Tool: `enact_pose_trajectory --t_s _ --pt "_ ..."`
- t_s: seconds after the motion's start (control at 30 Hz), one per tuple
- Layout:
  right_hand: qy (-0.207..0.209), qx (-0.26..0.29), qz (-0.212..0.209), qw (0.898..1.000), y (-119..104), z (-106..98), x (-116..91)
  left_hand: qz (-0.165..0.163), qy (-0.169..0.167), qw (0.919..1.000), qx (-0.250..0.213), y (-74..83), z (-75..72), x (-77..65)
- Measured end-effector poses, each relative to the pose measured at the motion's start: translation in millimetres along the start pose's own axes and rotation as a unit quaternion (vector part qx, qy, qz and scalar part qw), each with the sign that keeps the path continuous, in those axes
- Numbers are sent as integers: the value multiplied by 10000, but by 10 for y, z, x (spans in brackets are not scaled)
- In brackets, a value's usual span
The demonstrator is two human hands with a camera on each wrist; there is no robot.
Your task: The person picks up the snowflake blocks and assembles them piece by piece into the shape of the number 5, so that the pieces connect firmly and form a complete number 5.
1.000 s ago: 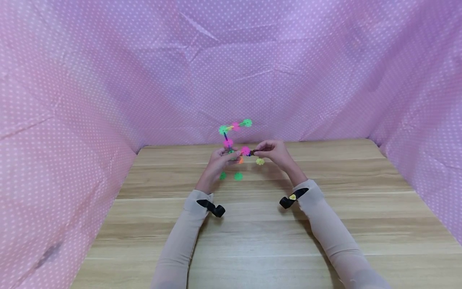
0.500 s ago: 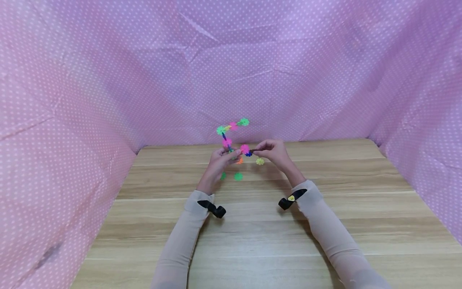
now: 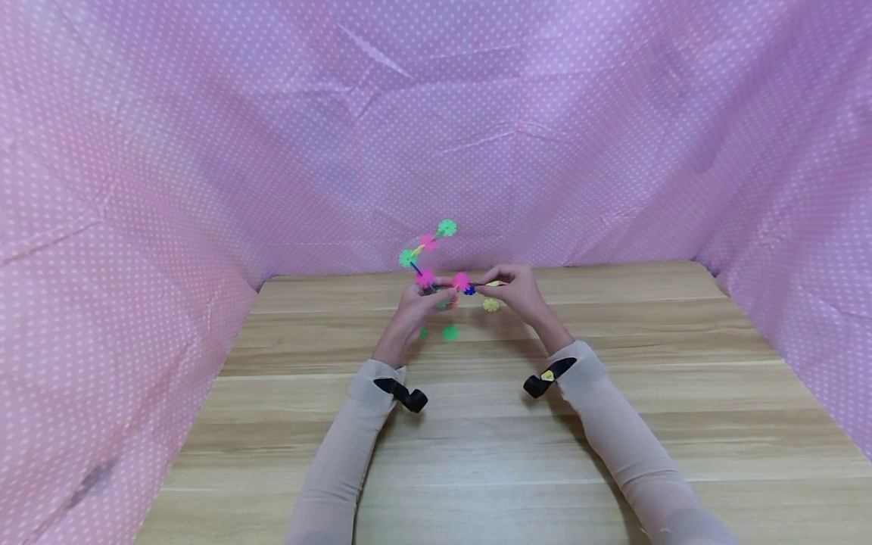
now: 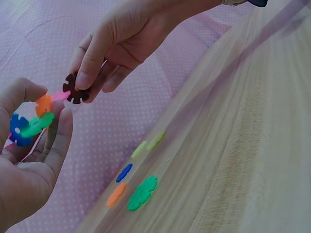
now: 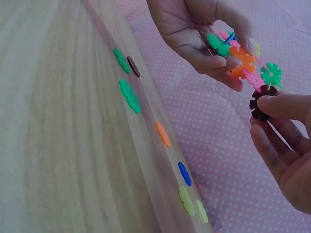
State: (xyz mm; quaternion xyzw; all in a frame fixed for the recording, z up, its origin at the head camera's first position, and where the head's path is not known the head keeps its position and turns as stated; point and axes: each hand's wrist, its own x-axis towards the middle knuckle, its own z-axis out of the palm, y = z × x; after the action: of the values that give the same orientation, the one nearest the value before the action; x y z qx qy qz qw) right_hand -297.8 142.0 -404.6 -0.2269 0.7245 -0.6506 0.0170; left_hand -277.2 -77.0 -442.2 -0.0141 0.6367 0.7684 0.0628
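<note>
My left hand (image 3: 414, 309) holds a bent chain of interlocking snowflake discs above the table, its fingers around the orange disc (image 5: 241, 62) and the green disc (image 4: 38, 124) beside it. The chain's far part rises beyond that hand, with a pink disc (image 3: 425, 278), a green disc (image 3: 406, 259) and another green disc (image 3: 446, 227) at the tip. Between thumb and fingers, my right hand (image 3: 521, 291) pinches a dark brown disc (image 5: 262, 103). The brown disc's edge meets the pink disc (image 5: 253, 80) at the chain's near end. Fingers partly hide the chain's middle.
Loose discs lie along the far part of the wooden table (image 3: 470, 454): green (image 5: 130, 96), brown (image 5: 133, 66), orange (image 5: 163, 134), blue (image 5: 184, 174) and yellow (image 5: 186, 200) among them. A pink dotted cloth (image 3: 436, 136) surrounds the table behind and at the sides.
The chain's far end has swung to the left as my left hand turns it. My right hand has shifted very slightly left, still pinching the brown disc.
</note>
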Motion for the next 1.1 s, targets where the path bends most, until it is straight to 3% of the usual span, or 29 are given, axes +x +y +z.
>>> enact_pose_trajectory --t_s 0.23,0.43,0.67,0.9,1.1 --pt "-131 -18 -299 9995 47 93 18 351 74 9991 -241 -35 44 5" --pt "-69 -26 -466 9989 16 170 -7 605 350 9975 -110 -54 67 6" --pt "45 -31 -498 9987 1 183 -20 687 528 9962 121 -53 90 -14" --pt "114 -132 -652 9977 -15 214 -35 696 497 9963 -73 -42 108 -24" --pt "190 -112 -849 9961 -7 236 -38 716 567 9955 243 -48 107 -25"
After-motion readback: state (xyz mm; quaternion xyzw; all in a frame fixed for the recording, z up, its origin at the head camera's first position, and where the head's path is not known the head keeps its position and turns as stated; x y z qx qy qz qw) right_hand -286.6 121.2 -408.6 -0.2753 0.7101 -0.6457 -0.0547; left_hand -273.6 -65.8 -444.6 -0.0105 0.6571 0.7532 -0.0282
